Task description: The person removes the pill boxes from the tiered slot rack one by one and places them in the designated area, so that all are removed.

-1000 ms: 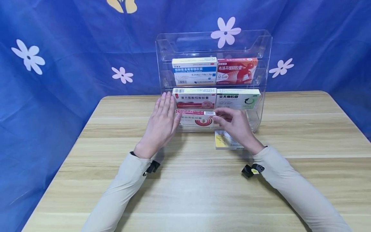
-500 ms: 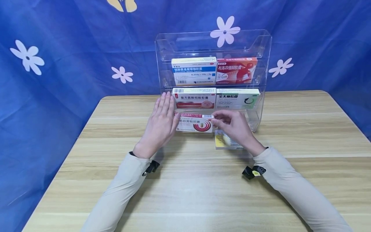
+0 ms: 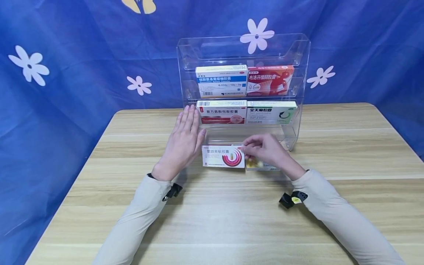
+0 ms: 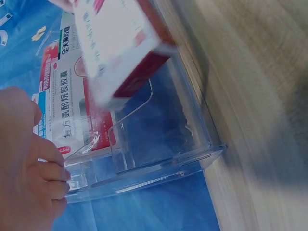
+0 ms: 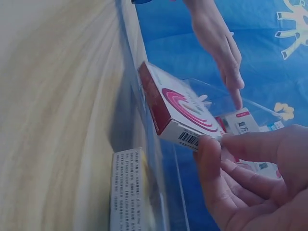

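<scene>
Between thumb and fingers my right hand (image 3: 265, 149) pinches the right end of a white medicine box with red arcs (image 3: 223, 156). This box is held in front of the bottom tier of a clear acrylic rack (image 3: 291, 136); the right wrist view shows its barcode end and dark red side. My left hand (image 3: 185, 138) is at the rack's left side, fingers straight, beside a white and red medicine box (image 3: 222, 112) on the middle tier. A yellow and white box (image 3: 261, 165) lies on the table, partly hidden behind my right hand.
On the middle tier, a white and green box (image 3: 271, 113) stands at the right. Above are a blue and white box (image 3: 222, 81) and a red box (image 3: 271, 81). Behind the wooden table (image 3: 212, 221) hangs a blue flowered curtain (image 3: 82, 73).
My right hand has drawn the white box with red arcs out of the bottom tier, toward me and down in the head view. The left hand has stayed in place.
</scene>
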{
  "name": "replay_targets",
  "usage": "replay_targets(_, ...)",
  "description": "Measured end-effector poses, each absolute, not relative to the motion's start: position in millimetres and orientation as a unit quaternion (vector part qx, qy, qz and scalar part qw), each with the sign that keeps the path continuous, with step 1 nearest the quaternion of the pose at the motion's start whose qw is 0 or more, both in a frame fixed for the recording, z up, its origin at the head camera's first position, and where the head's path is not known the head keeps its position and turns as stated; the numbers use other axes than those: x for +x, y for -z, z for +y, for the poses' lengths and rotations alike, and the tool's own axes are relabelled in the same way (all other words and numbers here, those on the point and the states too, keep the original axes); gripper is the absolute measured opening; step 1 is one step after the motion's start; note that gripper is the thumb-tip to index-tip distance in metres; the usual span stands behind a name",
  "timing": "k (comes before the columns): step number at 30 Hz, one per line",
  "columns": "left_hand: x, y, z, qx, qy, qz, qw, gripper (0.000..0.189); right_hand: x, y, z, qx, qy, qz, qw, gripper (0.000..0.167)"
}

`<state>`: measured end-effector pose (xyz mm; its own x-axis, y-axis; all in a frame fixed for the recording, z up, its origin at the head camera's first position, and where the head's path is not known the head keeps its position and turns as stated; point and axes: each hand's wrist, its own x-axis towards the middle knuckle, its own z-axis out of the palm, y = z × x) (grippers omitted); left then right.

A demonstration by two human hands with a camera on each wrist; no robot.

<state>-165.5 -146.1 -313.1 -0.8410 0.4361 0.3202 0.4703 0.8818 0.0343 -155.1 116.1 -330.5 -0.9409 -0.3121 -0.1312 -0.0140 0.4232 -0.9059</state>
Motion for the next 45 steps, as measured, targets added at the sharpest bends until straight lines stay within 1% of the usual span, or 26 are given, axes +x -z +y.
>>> replay_targets(4,-166,314,-146,-0.236,0.055,-0.958,0.156,0.062,-157,334,118,-0.082,0.537,0.824,0.161,0.020)
replay_targets(12,-166,314,-146,-0.239,0.054,-0.956,0.162,0.062,-162,342,120,-0.060,0.549,0.816,0.169,0.024)
replay_targets(22,-166,314,-146,-0.238,0.057,-0.956,0.161,0.062,-164,351,118,-0.063,0.555,0.813,0.163,0.024)
replay_targets(32,-166,315,-146,-0.239,0.057,-0.954,0.168,0.062,-163,354,115,-0.056,0.549,0.821,0.146,0.021)
replay_targets(45,-167,316,-145,-0.242,0.059,-0.953,0.175,0.061,-164,353,117,-0.071,0.542,0.824,0.146,0.023)
